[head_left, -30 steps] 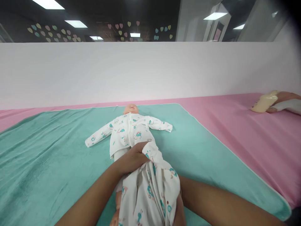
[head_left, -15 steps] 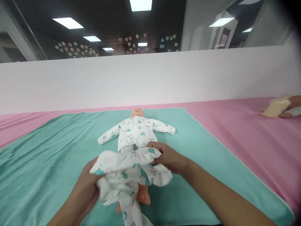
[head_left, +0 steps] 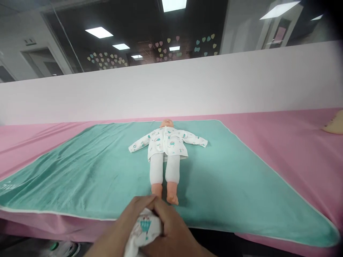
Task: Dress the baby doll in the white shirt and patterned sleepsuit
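Note:
A baby doll (head_left: 165,153) lies on its back on a teal blanket (head_left: 80,178), head away from me. It wears a white printed top and plain white leggings, feet bare. At the bottom of the view, in front of the doll's feet, my left hand (head_left: 125,230) and my right hand (head_left: 174,233) are both closed around a bunched pair of white printed baby trousers (head_left: 143,230). The hands are held over the near edge of the bed, clear of the doll.
The blanket lies on a pink sheet (head_left: 281,142) backed by a low white wall (head_left: 171,89). A cream-coloured object (head_left: 334,125) sits at the far right edge. The floor and a shoe (head_left: 64,247) show below the bed's near edge.
The printed trousers have come off the doll's legs, leaving white leggings showing. Both hands have drawn back toward me with the trousers bunched. The view has backed away from the doll.

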{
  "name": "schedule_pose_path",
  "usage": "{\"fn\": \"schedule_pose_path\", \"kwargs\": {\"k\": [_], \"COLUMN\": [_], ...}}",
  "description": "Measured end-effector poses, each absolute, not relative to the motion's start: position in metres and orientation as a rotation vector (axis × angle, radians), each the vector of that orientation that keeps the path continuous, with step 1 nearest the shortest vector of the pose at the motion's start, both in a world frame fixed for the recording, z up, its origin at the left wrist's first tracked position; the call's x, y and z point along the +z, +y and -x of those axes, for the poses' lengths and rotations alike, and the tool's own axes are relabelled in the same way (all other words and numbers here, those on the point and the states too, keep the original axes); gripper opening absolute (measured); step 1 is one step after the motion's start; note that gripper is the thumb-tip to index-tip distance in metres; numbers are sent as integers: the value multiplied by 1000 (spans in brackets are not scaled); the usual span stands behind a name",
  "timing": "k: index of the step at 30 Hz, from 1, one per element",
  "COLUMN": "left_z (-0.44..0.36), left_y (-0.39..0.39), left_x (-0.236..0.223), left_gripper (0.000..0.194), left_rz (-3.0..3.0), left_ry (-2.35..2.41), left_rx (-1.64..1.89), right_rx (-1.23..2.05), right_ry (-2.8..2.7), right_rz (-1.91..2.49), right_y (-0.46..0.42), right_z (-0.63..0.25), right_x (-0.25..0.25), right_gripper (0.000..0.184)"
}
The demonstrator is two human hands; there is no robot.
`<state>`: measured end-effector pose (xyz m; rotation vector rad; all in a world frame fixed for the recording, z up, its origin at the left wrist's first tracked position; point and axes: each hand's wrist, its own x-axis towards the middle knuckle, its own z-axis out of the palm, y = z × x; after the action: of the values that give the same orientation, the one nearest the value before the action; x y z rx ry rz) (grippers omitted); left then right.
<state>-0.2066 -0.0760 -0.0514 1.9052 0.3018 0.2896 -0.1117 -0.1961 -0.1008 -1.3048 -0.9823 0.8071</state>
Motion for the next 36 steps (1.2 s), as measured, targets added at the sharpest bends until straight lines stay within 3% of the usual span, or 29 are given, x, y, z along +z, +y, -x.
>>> {"fn": "schedule_pose_path", "kwargs": {"k": [2, 4, 10, 18, 22, 27, 36], "left_z": [205, 203, 185, 135, 128, 130, 132], "left_y": [-91, -98, -84, -69, -71, -75, -72], "left_x": [-66, -82, -94, -73, -79, -84, -71], "left_gripper": [57, 63, 40, 33, 34, 34, 42], "left_rz": [-2062, -2198, -2392, -2793, -2889, -2888, -2249], "left_ry": [323, 360, 242, 269, 235, 200, 203], "left_rx": [246, 199, 178, 87, -48, -49, 8], "right_rx": [817, 813, 513, 312, 333, 396, 721], "right_ry": [-874, -841, -868, -729, -750, -889, -1123], "right_rz": [1307, 1289, 1451, 1776, 1906, 1883, 1610], "right_y": [-201, -208, -224, -227, -228, -226, -233], "right_z": [113, 110, 88, 56, 50, 43, 7], "right_x": [-104, -110, -125, -130, -139, -132, -95], "right_gripper": [30, 27, 14, 13, 4, 6, 14]}}
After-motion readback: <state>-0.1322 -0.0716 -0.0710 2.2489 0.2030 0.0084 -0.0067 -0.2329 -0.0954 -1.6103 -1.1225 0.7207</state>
